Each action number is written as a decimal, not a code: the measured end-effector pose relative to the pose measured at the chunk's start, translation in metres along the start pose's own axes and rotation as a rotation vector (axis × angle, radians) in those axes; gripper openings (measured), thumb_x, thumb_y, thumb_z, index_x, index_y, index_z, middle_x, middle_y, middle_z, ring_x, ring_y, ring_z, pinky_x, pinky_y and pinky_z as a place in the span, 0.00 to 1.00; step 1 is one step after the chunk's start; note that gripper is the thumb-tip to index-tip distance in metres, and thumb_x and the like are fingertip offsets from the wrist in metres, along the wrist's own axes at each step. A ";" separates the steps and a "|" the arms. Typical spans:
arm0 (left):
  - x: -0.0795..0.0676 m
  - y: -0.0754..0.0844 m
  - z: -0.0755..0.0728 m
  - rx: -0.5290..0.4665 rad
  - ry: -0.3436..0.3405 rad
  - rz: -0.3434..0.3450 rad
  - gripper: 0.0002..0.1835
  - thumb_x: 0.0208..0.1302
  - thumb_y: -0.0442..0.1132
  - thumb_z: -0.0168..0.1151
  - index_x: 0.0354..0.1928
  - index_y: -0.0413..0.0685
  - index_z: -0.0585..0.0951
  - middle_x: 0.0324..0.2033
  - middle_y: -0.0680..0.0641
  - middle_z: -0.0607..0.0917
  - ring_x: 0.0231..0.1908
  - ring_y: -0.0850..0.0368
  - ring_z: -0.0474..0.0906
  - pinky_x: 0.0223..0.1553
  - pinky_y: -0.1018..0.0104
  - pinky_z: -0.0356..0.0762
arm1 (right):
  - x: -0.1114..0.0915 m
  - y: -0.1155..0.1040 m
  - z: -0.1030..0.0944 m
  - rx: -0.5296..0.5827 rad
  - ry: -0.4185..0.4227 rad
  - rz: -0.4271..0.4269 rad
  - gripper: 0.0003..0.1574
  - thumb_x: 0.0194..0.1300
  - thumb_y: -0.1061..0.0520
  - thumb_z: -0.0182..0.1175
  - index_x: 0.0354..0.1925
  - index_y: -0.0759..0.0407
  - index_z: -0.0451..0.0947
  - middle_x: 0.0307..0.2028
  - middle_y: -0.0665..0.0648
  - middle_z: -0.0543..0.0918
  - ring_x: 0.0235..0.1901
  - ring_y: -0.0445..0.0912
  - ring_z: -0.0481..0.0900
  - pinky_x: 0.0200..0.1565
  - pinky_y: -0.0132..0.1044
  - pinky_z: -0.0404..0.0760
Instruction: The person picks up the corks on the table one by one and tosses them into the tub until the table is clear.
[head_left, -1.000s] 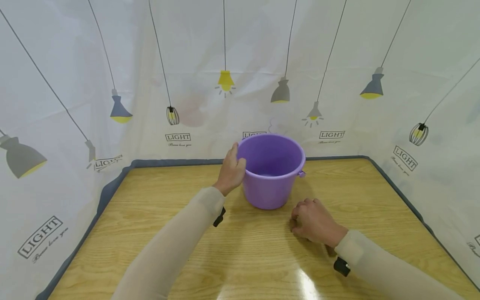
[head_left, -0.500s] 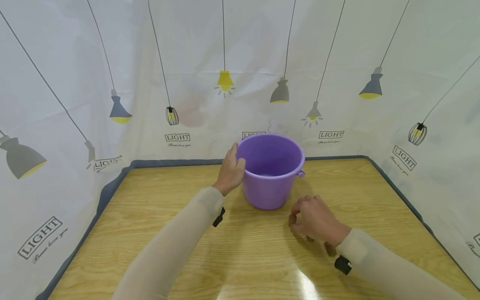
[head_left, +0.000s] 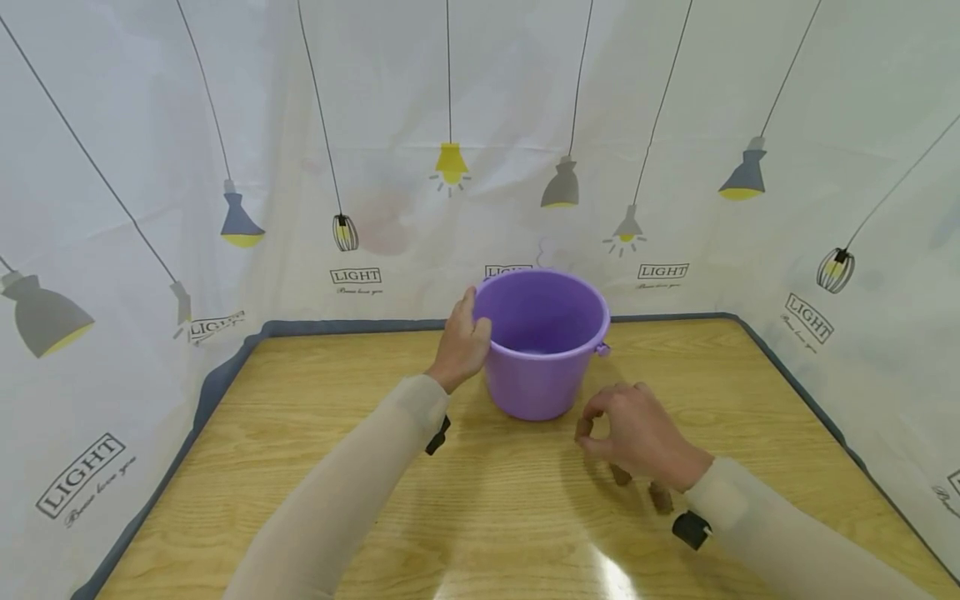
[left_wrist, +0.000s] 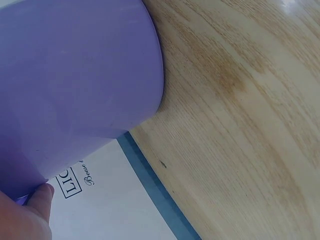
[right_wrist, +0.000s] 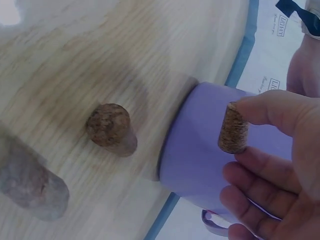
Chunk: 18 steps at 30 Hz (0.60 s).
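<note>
A purple bucket (head_left: 534,387) stands upright toward the back of the wooden table. My left hand (head_left: 459,343) grips it at the left side of the rim; in the left wrist view only part of that hand (left_wrist: 32,215) shows beside the purple wall. Just to the front right of the bucket is my right hand (head_left: 637,435). Between its thumb and a fingertip it pinches a small brown cork (right_wrist: 233,129), seen against the bucket's side in the right wrist view. Two more corks are on the table under that hand: one upright (right_wrist: 109,125), another lying paler and blurred (right_wrist: 37,185).
The wooden tabletop (head_left: 337,417) ends at a dark blue border (head_left: 360,326). White fabric walls (head_left: 405,83) printed with lamps rise at the back and on both sides. A handle lug (head_left: 602,349) sticks out at the bucket's right.
My right hand has risen slightly from the table with a cork between its fingertips, uncovering two corks beneath it. The left hand and bucket have stayed put.
</note>
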<state>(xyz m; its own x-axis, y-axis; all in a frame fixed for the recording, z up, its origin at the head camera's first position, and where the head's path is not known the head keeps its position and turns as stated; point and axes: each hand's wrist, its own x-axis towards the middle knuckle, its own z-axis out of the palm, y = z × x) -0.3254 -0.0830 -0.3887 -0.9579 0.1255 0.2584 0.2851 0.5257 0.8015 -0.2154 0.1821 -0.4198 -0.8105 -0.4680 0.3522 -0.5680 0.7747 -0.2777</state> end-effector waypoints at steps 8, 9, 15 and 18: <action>0.000 -0.001 0.000 0.004 0.003 0.008 0.38 0.71 0.40 0.38 0.81 0.40 0.47 0.79 0.38 0.54 0.78 0.46 0.49 0.78 0.52 0.47 | 0.002 0.000 -0.005 0.020 0.063 -0.010 0.10 0.50 0.51 0.79 0.27 0.43 0.85 0.32 0.43 0.88 0.38 0.45 0.81 0.44 0.45 0.71; 0.000 -0.001 0.000 0.004 0.002 0.008 0.38 0.71 0.40 0.38 0.81 0.40 0.46 0.79 0.38 0.54 0.78 0.46 0.49 0.78 0.52 0.47 | 0.002 0.000 -0.005 0.022 0.072 -0.011 0.11 0.49 0.51 0.80 0.27 0.43 0.85 0.32 0.42 0.88 0.37 0.45 0.81 0.44 0.45 0.70; 0.000 -0.001 0.000 -0.006 0.001 0.006 0.38 0.72 0.40 0.38 0.82 0.40 0.46 0.79 0.39 0.54 0.78 0.46 0.49 0.78 0.52 0.47 | 0.004 -0.001 -0.009 0.056 0.139 -0.023 0.11 0.48 0.54 0.80 0.28 0.43 0.85 0.32 0.43 0.88 0.36 0.45 0.82 0.44 0.46 0.71; -0.001 0.000 -0.001 -0.005 -0.003 0.002 0.38 0.72 0.40 0.38 0.82 0.41 0.46 0.79 0.39 0.54 0.78 0.46 0.49 0.78 0.52 0.48 | 0.005 -0.002 -0.011 0.065 0.170 -0.029 0.12 0.47 0.54 0.80 0.28 0.45 0.86 0.32 0.43 0.88 0.36 0.43 0.80 0.44 0.46 0.71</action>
<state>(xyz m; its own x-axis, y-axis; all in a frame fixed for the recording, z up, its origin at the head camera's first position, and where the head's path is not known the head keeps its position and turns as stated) -0.3242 -0.0837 -0.3890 -0.9573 0.1293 0.2587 0.2876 0.5214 0.8034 -0.2172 0.1830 -0.4080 -0.7611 -0.4072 0.5050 -0.6033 0.7304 -0.3202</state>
